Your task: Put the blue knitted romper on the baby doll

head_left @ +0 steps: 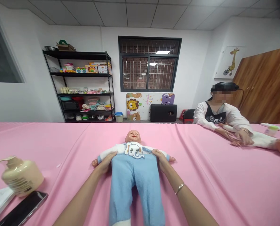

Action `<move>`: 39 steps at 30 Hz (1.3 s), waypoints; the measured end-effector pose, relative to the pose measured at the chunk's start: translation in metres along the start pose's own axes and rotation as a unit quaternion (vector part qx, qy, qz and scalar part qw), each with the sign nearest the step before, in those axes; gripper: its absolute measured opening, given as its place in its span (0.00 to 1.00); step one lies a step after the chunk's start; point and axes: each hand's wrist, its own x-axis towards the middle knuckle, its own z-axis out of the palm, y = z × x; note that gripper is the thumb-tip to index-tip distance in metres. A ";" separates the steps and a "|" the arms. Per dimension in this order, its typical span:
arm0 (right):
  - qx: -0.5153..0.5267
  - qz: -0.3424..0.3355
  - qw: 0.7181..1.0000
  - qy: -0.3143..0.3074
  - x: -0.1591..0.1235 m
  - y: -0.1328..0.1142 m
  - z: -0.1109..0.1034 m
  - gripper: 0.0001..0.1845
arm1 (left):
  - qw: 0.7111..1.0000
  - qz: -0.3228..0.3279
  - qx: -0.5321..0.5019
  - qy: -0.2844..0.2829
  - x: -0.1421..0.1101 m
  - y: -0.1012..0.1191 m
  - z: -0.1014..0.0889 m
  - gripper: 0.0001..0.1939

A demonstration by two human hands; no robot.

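A baby doll [133, 136] lies on its back on the pink-covered table, head away from me and arms spread. It wears a white top with a elephant patch [133, 150] and fluffy blue trousers [123, 172]. My left hand [108, 160] is closed on the side of the trousers at the waist, thumb on top. On the opposite side, my right hand [160, 158] grips the trousers at the waist, its fingertips near a fold of blue cloth. The undersides of both hands are hidden. A silver bracelet [179, 189] circles my right wrist.
On the left of the pink tablecloth [78, 175] are a beige pump bottle [22, 175], a phone [24, 208] and a white object [0, 201]. At the right, another person [222, 116] handles a second doll [263, 139]. A loaded shelf rack [83, 74] stands behind.
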 end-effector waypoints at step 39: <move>-0.552 -0.137 0.823 -0.014 0.008 0.006 -0.047 0.29 | 0.749 0.309 0.584 0.042 0.057 0.015 0.158 0.16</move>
